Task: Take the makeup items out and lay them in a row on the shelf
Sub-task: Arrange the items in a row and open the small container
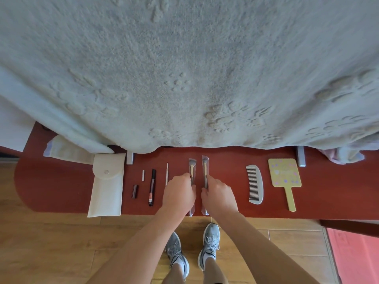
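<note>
A row of items lies on the red-brown shelf: a dark lipstick tube, a small white stick, a black pen-like liner, a thin pale pencil. My left hand is shut on a fan brush in a clear sleeve. My right hand is shut on a second sleeved brush. Both brushes lie side by side on the shelf. A grey comb and a yellow hand mirror lie to the right.
A cream fabric pouch with a snap flap lies at the left end of the row. A thick pale blanket hangs over the shelf's far side. Wooden floor, my grey shoes and a red mat are below.
</note>
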Tool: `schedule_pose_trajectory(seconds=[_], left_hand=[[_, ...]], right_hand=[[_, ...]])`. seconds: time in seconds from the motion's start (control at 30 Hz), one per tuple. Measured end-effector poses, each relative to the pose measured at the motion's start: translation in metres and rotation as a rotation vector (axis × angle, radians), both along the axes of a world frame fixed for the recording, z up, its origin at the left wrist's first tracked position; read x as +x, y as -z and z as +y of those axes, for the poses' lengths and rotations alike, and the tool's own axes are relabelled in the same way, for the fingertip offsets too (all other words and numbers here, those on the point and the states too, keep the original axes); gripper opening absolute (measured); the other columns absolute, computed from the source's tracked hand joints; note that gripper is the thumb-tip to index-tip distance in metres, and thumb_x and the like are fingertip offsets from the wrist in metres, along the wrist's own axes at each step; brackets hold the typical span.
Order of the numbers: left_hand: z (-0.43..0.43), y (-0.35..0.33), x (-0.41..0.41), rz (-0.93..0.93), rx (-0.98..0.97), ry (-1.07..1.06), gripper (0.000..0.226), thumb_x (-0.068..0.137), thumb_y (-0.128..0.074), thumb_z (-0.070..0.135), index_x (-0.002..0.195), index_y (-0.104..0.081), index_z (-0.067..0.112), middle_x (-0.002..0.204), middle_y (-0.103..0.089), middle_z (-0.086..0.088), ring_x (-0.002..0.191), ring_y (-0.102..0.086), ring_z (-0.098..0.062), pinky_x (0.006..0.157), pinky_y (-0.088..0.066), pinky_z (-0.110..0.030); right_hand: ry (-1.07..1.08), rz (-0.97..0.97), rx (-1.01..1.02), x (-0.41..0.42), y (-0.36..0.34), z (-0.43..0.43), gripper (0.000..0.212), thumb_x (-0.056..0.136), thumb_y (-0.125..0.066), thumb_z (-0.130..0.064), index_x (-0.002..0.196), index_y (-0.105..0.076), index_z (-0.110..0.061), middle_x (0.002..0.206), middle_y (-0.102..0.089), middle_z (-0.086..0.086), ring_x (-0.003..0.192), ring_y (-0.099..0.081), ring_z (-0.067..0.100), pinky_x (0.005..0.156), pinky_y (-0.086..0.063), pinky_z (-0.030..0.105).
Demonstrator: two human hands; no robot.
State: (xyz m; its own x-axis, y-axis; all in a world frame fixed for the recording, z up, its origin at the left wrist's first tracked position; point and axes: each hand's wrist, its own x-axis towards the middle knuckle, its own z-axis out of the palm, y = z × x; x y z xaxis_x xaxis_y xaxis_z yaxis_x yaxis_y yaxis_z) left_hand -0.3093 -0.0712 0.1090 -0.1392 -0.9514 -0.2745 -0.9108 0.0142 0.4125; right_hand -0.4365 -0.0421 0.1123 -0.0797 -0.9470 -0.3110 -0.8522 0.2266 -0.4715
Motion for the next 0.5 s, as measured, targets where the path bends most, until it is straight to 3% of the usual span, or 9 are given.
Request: schedule_pose_trajectory(seconds=[0.33,0.5], left_hand=[[-0.0001,-0.0026,-0.0031,0.007,0.015,-0.008,0.031,0.095,-0.060,0.034,0.123,-0.063,0.020,0.104,-0.073,0.003,0.089,-0.071,-0.016,0.075,-0.055,-0.022],[-0.0022,-0.0088,-0.0014,0.013,0.010,0.001,0.027,0.094,-0.060,0.035,0.116,-0.065,0.019,0.093,-0.073,0.005,0.076,-0.071,-0.013,0.065,-0.056,-0.020]], right_hand=[[-0.001,0.004,0.000,-0.0018,0.0049,-0.0001,0.021,0.096,-0.049,-0.025,0.113,-0.059,-0.019,0.096,-0.066,0.000,0.079,-0.064,0.017,0.072,-0.057,0.028],[0.001,-0.004,0.006,-0.0037,0.0007,-0.0021,0.019,0.096,-0.049,-0.026,0.112,-0.059,-0.022,0.091,-0.065,-0.004,0.075,-0.062,0.013,0.068,-0.056,0.024]])
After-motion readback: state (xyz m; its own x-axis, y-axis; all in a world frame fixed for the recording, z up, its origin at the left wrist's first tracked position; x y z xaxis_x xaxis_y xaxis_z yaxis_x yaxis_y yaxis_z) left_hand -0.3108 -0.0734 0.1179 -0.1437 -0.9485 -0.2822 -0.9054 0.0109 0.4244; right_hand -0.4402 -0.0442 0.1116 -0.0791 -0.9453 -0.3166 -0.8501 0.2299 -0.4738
